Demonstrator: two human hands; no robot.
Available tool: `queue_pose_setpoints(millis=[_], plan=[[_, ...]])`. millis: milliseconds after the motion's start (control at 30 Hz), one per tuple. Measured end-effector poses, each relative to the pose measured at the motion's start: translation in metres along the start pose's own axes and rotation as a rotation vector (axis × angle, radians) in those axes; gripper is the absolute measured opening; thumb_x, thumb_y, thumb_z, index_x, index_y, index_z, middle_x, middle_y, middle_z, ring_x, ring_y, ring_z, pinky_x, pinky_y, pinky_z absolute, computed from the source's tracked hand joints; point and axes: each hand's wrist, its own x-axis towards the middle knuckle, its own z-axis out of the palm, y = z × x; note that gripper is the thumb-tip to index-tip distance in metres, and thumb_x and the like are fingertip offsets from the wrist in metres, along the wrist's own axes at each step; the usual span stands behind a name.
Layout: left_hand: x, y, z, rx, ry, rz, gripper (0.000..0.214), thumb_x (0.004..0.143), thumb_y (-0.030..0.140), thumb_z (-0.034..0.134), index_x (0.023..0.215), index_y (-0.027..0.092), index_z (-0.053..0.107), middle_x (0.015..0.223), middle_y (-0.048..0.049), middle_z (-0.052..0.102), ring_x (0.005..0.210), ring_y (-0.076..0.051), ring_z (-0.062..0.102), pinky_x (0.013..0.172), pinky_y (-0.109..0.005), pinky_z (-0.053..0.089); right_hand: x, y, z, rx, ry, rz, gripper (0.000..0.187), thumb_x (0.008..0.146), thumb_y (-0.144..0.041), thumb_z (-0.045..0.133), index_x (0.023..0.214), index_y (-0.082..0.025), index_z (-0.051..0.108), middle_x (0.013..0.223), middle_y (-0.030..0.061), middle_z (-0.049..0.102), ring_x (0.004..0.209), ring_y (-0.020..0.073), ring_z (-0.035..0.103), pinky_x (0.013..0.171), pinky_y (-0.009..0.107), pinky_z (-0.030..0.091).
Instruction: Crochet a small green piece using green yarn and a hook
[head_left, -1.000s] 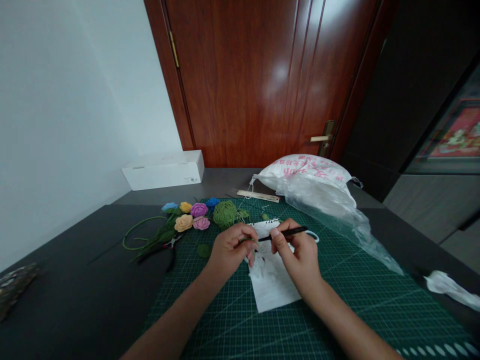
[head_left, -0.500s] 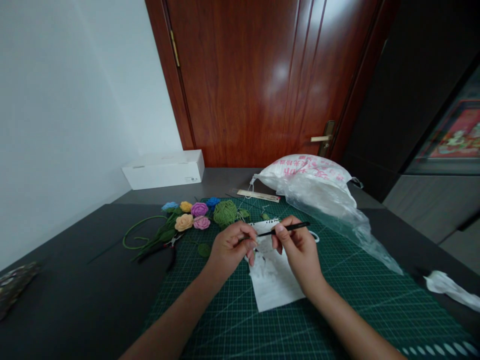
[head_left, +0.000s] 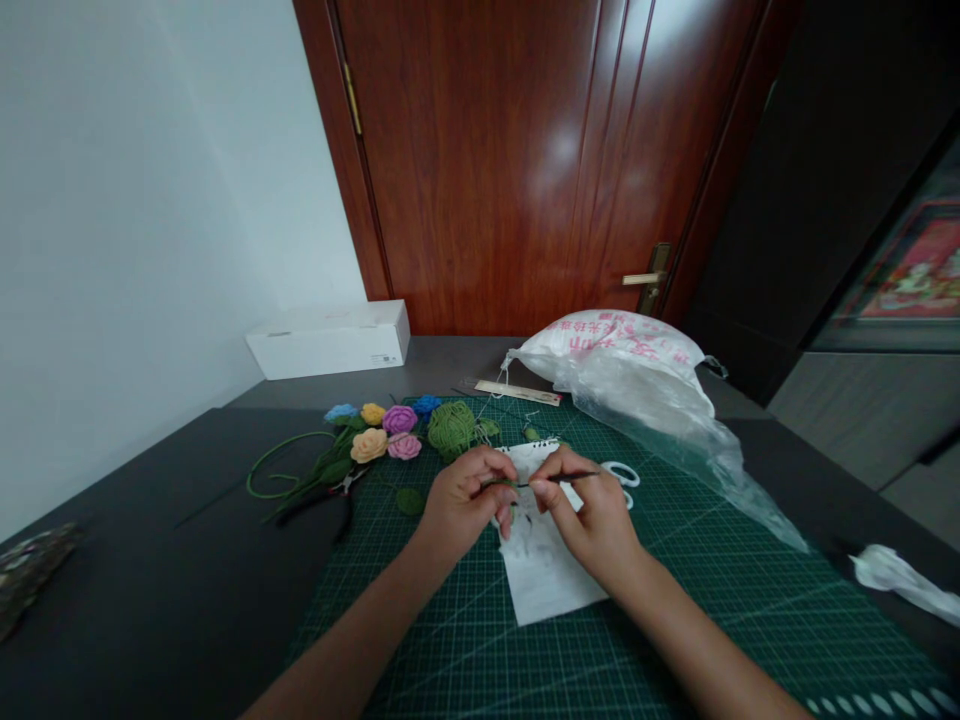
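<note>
My left hand (head_left: pixel 463 500) is closed in a pinch on a small green crocheted piece (head_left: pixel 504 485) above a white paper sheet (head_left: pixel 547 565). My right hand (head_left: pixel 589 510) grips a thin black crochet hook (head_left: pixel 566 478), its tip touching the green piece at my left fingertips. Both hands hover over a green cutting mat (head_left: pixel 675 600). A ball of green yarn (head_left: pixel 451 428) lies just beyond my left hand.
Several crocheted flowers (head_left: pixel 379 432) with green stems, a loop of green wire (head_left: pixel 279 470) and pliers (head_left: pixel 330 498) lie left of the mat. White scissors (head_left: pixel 621 472), a ruler (head_left: pixel 517 392), a plastic bag (head_left: pixel 637 385) and a white box (head_left: pixel 330 338) sit behind. A wooden door (head_left: pixel 525 160) stands beyond.
My right hand has lowered and moved left, bringing the hook's tip into the green piece held by my left hand. The left hand has barely moved.
</note>
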Motion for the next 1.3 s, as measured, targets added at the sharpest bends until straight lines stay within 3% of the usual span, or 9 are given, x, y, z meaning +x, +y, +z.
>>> queue_pose_setpoints(millis=[167,267,433,700,1000,1167,1300], plan=[[0.001,0.001,-0.002,0.018,-0.002,-0.004,0.009,0.076,0.015,0.073,0.080,0.016,0.065,0.058,0.0052,0.059,0.041,-0.011,0.059,0.041,-0.021,0.050,-0.001,-0.001,0.001,-0.046,-0.012,-0.029,0.026,0.099,-0.023,0.057,0.074,-0.021,0.062,0.068,0.0003,0.064,0.063,0.0150,0.062,0.062,0.027,0.044],[0.002,0.001,-0.002,0.021,0.005,0.005,0.008,0.077,0.014,0.071,0.079,0.016,0.064,0.056,0.0061,0.056,0.040,-0.010,0.058,0.041,-0.021,0.050,-0.002,-0.003,-0.004,-0.069,0.053,-0.034,0.024,0.099,-0.024,0.058,0.075,-0.021,0.062,0.068,-0.0005,0.063,0.063,0.0142,0.061,0.062,0.026,0.042],[0.001,0.003,-0.001,0.013,0.037,0.031,0.007,0.079,0.013,0.068,0.078,0.017,0.062,0.062,0.0056,0.057,0.042,-0.009,0.058,0.042,-0.021,0.051,-0.003,0.004,-0.008,0.182,0.271,0.254,0.023,0.099,-0.037,0.062,0.081,-0.022,0.061,0.066,-0.0023,0.060,0.060,0.0133,0.055,0.058,0.026,0.040],[0.000,0.007,0.000,-0.011,0.031,0.047,0.012,0.081,0.019,0.073,0.079,0.017,0.061,0.058,0.0070,0.054,0.042,-0.009,0.057,0.043,-0.022,0.053,0.000,0.014,0.008,0.401,0.219,0.372,0.034,0.096,-0.053,0.063,0.081,-0.023,0.055,0.062,-0.0013,0.065,0.049,0.0123,0.052,0.046,0.024,0.043],[0.001,0.006,0.001,-0.024,0.027,0.053,0.013,0.080,0.019,0.074,0.080,0.017,0.062,0.061,0.0060,0.055,0.043,-0.010,0.056,0.042,-0.024,0.054,-0.003,0.011,0.011,0.397,0.169,0.338,0.030,0.098,-0.047,0.061,0.082,-0.023,0.053,0.060,-0.0025,0.066,0.048,0.0119,0.056,0.049,0.024,0.046],[0.001,0.005,0.002,-0.022,0.030,0.046,0.012,0.079,0.017,0.073,0.081,0.017,0.062,0.066,0.0047,0.058,0.045,-0.010,0.058,0.043,-0.024,0.056,-0.005,0.010,0.010,0.287,0.124,0.278,0.025,0.103,-0.041,0.055,0.083,-0.025,0.053,0.061,-0.0029,0.065,0.049,0.0136,0.056,0.050,0.026,0.045],[0.001,0.003,0.002,-0.006,0.013,0.029,0.015,0.079,0.019,0.075,0.087,0.017,0.063,0.065,0.0052,0.060,0.043,-0.010,0.058,0.043,-0.023,0.055,-0.004,0.005,0.005,0.136,0.082,0.177,0.024,0.100,-0.031,0.059,0.078,-0.023,0.059,0.064,-0.0017,0.064,0.056,0.0145,0.061,0.059,0.028,0.046]])
